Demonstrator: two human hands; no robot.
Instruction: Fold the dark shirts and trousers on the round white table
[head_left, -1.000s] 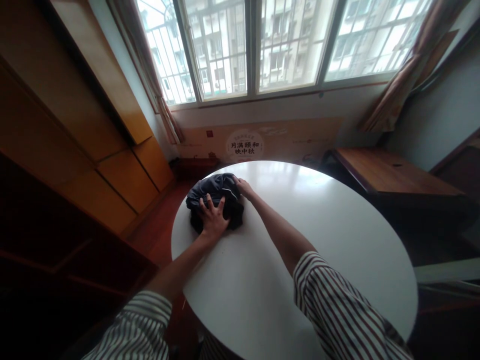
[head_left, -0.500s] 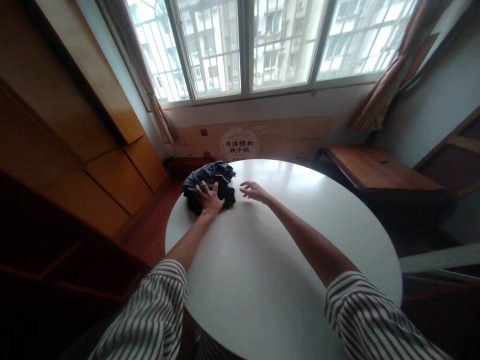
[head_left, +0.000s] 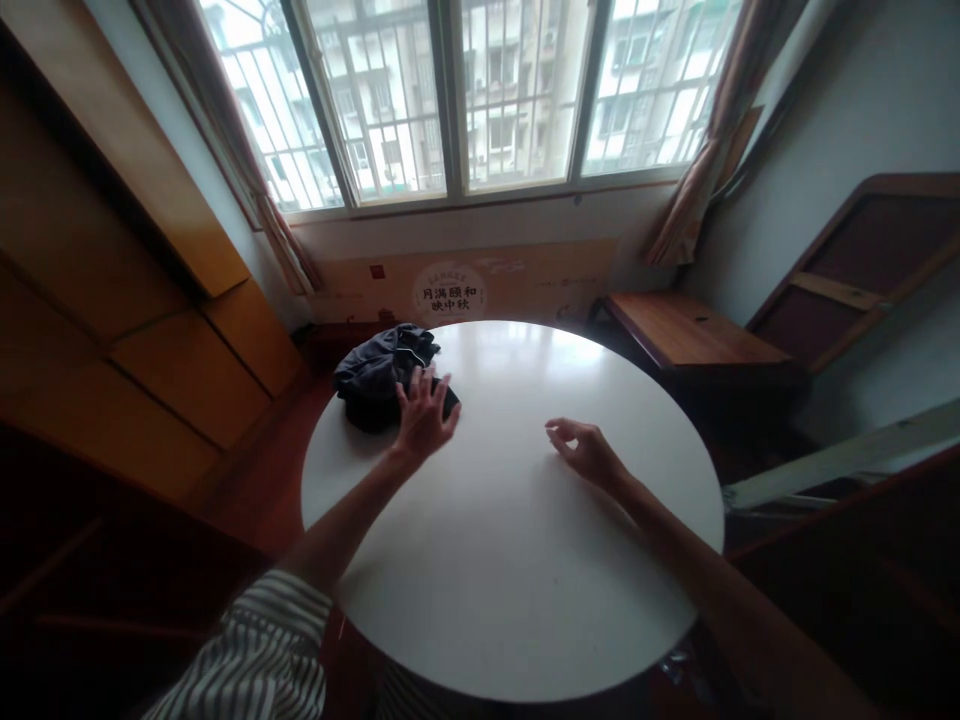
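Note:
A crumpled heap of dark grey and black cloth (head_left: 375, 366), with a thin pale line of trim, lies at the far left of the round white table (head_left: 495, 560). My left hand (head_left: 425, 415) is at the heap's near right side, fingers spread. It covers part of the black cloth; whether it touches it I cannot tell. My right hand (head_left: 586, 450) hovers low over the table, right of its middle and apart from the heap. Its fingers are loosely curved with a gap inside the thumb, and I see nothing in them.
A low wooden table (head_left: 690, 328) stands beyond the table at the right, near a leaning framed panel (head_left: 847, 270). Yellow-brown cabinets (head_left: 180, 350) line the left side. Behind are a barred window (head_left: 517, 95), curtains (head_left: 686, 205) and a printed banner (head_left: 525, 275).
My right hand has drawn back from beside the heap, toward me and to the right. My left hand has shifted toward the heap's near right edge. The view has turned slightly right.

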